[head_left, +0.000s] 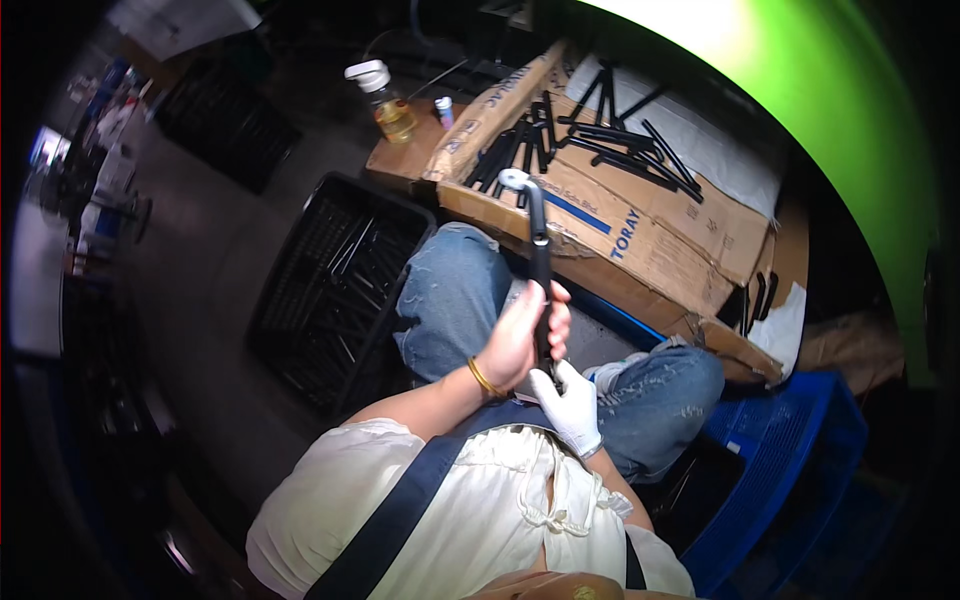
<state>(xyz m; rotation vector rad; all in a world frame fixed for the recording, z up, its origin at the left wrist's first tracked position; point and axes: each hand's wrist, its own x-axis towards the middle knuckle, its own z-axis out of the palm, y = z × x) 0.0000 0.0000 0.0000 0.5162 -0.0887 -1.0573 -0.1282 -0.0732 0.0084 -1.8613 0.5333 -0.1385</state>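
My bare left hand [517,338], with a gold bangle at its wrist, is wrapped round the black grip [541,265] of a bent metal rod [537,212]. The rod stands up above the fist, bends toward the upper left and ends in a pale round tip [513,180]. Below it, my right hand [570,408] wears a white glove. Its fingers close about the grip's lower end, close to my apron; that end is mostly hidden. Beyond the rod, several black tubes [620,140] lie loose on an opened cardboard box [690,265].
Left of my knee stands a black crate [283,262] holding many thin metal rods [340,310]. A blue plastic crate [775,440] is at my right. At the box's far left are a white-capped bottle of yellowish liquid [393,112] and a small vial [444,112].
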